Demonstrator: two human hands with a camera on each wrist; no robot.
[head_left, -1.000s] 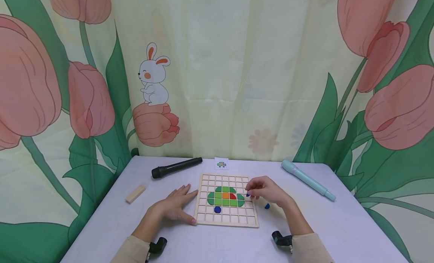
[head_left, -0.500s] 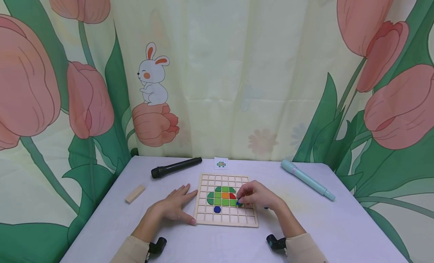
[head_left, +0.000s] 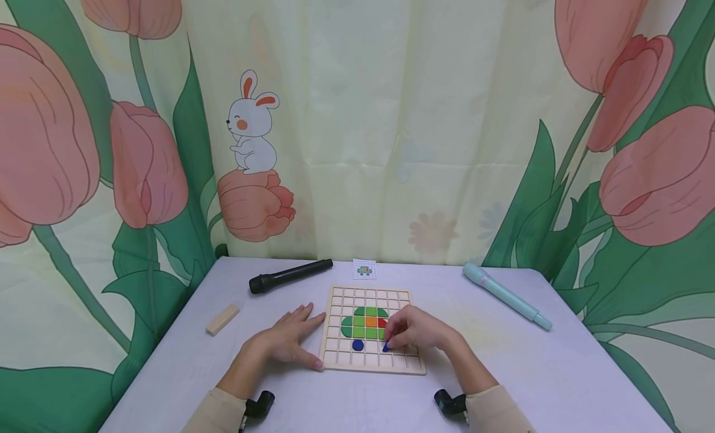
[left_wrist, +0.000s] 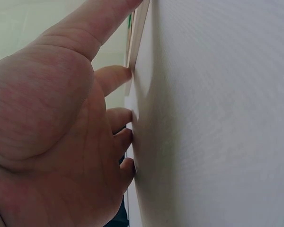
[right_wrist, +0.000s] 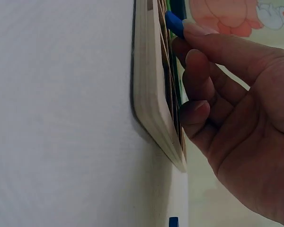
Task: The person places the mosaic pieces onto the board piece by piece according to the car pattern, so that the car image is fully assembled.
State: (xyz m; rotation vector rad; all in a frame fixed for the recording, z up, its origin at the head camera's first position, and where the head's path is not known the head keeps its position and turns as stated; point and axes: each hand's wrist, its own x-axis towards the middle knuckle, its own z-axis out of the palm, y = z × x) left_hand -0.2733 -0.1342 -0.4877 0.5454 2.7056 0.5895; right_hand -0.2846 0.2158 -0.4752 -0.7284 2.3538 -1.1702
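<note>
A wooden grid board [head_left: 335, 358] lies on the table, with green, orange and red pieces set in its middle cells. Below them a round blue piece [head_left: 358, 345] sits in a cell. My right hand [head_left: 419, 329] is over the board's right part, pinching a small blue piece [right_wrist: 175, 23] between thumb and index finger, close over a cell in the row of the round blue piece. With fingers spread, my left hand [head_left: 287, 339] rests on the table, thumb and index finger at the board's left edge. Green pieces on the right are hidden behind my right hand.
A second loose blue piece [right_wrist: 173, 222] lies on the table right of the board. Behind the board is a small pattern card [head_left: 364, 269]. A black microphone [head_left: 290, 276] and a wooden block [head_left: 223, 319] lie left, a pale teal tube [head_left: 507, 296] right.
My right hand has moved left and nearer, from the board's right edge to over the lower middle cells, carrying the blue piece. My left hand stays in place.
</note>
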